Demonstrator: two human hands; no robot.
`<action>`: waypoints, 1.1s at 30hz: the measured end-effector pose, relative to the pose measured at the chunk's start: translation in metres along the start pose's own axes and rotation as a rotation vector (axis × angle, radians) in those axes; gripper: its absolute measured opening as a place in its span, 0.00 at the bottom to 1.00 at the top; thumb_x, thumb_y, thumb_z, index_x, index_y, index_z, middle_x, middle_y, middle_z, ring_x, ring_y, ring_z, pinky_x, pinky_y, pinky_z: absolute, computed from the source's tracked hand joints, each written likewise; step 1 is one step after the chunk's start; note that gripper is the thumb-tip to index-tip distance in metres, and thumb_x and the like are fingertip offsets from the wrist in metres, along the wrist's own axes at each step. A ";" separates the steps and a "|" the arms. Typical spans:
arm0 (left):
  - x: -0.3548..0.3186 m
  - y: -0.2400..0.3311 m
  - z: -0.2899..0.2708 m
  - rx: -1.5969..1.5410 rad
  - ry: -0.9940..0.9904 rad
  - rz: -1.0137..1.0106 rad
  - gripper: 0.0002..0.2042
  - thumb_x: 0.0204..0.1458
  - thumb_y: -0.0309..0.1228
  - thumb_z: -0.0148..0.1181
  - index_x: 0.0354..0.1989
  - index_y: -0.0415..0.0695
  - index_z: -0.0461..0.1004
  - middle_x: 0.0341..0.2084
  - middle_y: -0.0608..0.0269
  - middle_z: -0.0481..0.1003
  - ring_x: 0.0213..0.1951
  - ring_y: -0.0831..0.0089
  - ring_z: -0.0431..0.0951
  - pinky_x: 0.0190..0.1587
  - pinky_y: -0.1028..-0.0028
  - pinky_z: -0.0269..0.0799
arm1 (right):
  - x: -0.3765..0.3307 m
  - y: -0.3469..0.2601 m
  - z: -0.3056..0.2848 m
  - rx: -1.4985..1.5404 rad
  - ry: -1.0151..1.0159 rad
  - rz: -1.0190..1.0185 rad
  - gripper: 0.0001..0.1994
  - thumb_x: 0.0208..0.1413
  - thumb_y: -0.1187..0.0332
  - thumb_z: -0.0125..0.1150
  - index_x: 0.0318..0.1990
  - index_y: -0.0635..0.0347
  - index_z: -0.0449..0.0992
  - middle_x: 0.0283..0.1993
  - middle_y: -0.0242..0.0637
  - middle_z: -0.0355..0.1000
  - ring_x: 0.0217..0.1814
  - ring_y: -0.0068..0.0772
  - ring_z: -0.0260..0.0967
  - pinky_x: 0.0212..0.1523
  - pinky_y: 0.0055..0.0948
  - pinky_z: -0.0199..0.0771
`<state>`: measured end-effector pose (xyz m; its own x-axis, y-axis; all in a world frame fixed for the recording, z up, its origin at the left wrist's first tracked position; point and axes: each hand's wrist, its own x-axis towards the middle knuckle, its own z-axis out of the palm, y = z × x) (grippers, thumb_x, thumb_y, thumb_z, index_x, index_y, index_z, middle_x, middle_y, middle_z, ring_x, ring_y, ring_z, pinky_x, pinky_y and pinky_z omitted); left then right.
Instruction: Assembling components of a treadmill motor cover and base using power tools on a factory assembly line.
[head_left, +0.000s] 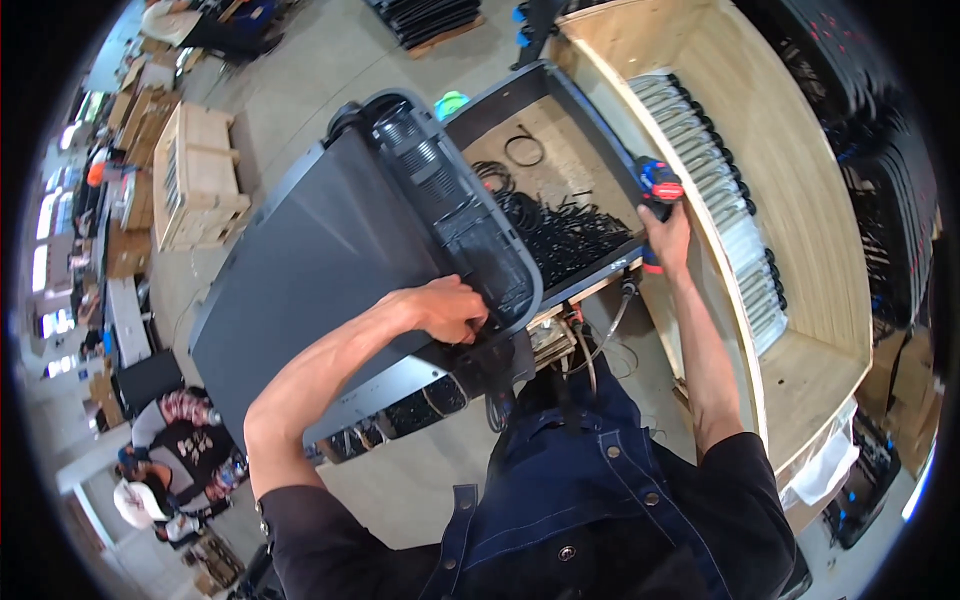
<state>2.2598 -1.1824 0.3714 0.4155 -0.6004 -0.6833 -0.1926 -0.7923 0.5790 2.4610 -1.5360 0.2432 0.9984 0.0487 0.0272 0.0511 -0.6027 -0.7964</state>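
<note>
Nearest, at frame centre, the left hand (450,310) was closed on the near edge of a big dark grey panel (310,270), holding it tilted up. The panel filled the centre-left, its long axis running lower left to upper right, its ribbed black end pointing toward the top. Farther right, the right hand (668,235) was wrapped around a red-and-black power driver (655,190) at the tray of black cables (560,225) (its tip hidden). Fastening looked unfinished, the panel not yet lying flat.
</note>
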 end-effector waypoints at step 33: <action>-0.008 0.018 -0.017 0.006 -0.097 -0.098 0.12 0.56 0.37 0.66 0.43 0.45 0.83 0.41 0.59 0.80 0.53 0.58 0.75 0.60 0.59 0.62 | -0.070 -0.066 -0.102 0.412 -1.179 0.463 0.27 0.45 0.80 0.79 0.54 0.57 0.77 0.42 0.33 0.83 0.45 0.26 0.81 0.49 0.33 0.83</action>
<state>2.2681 -1.1902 0.3949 0.3448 -0.5273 -0.7766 -0.1609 -0.8483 0.5045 2.3903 -1.5809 0.3551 0.2947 0.6880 -0.6632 -0.5049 -0.4771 -0.7193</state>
